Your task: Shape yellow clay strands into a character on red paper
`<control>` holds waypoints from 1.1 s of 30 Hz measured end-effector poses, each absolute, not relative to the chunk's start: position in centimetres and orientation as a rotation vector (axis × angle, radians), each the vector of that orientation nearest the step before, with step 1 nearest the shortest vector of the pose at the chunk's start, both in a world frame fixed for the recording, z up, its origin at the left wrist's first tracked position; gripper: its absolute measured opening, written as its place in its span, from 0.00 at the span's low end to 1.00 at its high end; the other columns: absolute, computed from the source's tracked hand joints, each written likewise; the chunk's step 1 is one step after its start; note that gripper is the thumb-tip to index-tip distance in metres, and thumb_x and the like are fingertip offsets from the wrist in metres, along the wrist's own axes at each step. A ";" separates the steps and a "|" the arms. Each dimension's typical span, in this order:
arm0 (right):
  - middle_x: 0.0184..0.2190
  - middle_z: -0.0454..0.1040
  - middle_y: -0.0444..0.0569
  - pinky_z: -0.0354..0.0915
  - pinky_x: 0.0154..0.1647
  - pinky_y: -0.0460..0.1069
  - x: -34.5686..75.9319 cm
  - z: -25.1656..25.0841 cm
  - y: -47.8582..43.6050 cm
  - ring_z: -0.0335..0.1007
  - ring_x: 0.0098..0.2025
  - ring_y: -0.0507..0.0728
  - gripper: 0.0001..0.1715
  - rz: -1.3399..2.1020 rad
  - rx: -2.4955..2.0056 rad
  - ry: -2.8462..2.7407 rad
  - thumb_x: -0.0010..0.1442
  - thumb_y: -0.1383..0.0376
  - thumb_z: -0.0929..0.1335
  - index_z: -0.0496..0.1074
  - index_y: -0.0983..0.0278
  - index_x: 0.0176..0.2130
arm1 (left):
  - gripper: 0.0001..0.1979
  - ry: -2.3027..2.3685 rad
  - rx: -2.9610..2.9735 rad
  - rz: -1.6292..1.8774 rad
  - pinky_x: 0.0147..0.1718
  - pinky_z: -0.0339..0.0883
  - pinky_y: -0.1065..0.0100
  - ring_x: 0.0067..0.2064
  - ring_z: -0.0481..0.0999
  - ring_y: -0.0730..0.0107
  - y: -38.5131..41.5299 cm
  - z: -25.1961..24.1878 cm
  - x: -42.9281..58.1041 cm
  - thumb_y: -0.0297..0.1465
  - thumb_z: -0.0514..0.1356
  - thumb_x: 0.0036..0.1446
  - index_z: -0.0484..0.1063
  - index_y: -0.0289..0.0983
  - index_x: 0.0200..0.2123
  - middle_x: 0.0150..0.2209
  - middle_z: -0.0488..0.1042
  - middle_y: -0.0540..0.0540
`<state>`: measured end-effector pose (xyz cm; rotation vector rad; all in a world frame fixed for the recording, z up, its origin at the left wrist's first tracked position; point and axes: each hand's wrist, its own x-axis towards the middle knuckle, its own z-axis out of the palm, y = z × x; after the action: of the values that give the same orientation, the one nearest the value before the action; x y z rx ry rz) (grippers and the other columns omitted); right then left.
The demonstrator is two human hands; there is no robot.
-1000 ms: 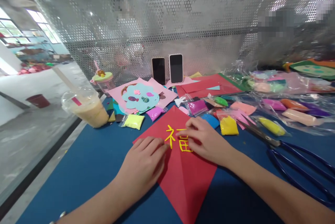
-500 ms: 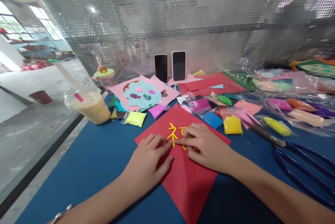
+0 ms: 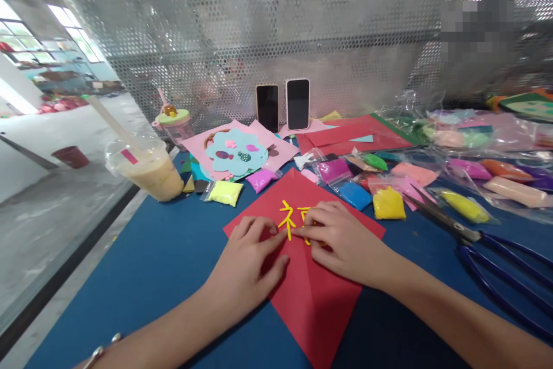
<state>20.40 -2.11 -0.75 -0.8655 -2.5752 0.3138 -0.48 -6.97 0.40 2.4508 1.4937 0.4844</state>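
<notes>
A red paper square (image 3: 315, 305) lies with one corner toward me, a fold line running down it. Yellow clay strips (image 3: 287, 216) form a character on its upper half. My left hand (image 3: 248, 257) rests on the paper's left side, index fingertip at the foot of the left strokes, thumb apart. From the right, my right hand (image 3: 341, 242) reaches over the character's right part and hides much of it. Its index fingertip touches or nearly touches the same lower stroke. Both hands hold nothing that I can see.
Clay packets, among them a yellow packet (image 3: 389, 203) and a blue packet (image 3: 355, 195), lie beyond the paper. Large scissors (image 3: 470, 235) lie at right. A drink cup (image 3: 149, 167) stands at left. Two phones (image 3: 298, 104) lean on the perforated metal panel (image 3: 259, 23).
The view has shifted slightly, so the things on the table sit a little farther right. Both hands keep almost the same place on the paper, fingertips still by the lower yellow stroke.
</notes>
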 end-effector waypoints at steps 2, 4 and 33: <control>0.36 0.73 0.51 0.61 0.48 0.57 20.3 -0.7 -2.2 0.65 0.42 0.59 0.22 0.318 -0.867 -2.561 0.57 0.75 0.62 0.77 0.62 0.45 | 0.14 1.497 2.432 0.508 0.49 0.66 0.53 0.49 0.66 0.56 -7.0 0.5 -0.4 0.29 0.56 0.60 0.75 0.39 0.49 0.45 0.71 0.42; 0.35 0.73 0.51 0.61 0.48 0.57 20.2 -0.7 -2.2 0.65 0.42 0.59 0.22 0.327 -0.854 -2.564 0.56 0.75 0.62 0.78 0.62 0.45 | 0.13 1.486 2.402 0.529 0.49 0.66 0.55 0.49 0.66 0.57 -7.1 0.4 -0.4 0.29 0.56 0.60 0.75 0.39 0.47 0.45 0.70 0.43; 0.36 0.73 0.52 0.62 0.45 0.57 20.4 -0.6 -2.4 0.65 0.39 0.59 0.18 0.225 -0.892 -2.567 0.59 0.73 0.62 0.77 0.63 0.44 | 0.19 1.549 2.714 0.441 0.47 0.59 0.51 0.50 0.65 0.52 -7.7 0.1 -0.4 0.41 0.55 0.62 0.71 0.44 0.53 0.49 0.71 0.42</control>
<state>20.37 -2.45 -0.56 -0.8918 -2.5669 0.2252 -0.35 -7.71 0.07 2.7137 1.5491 0.4411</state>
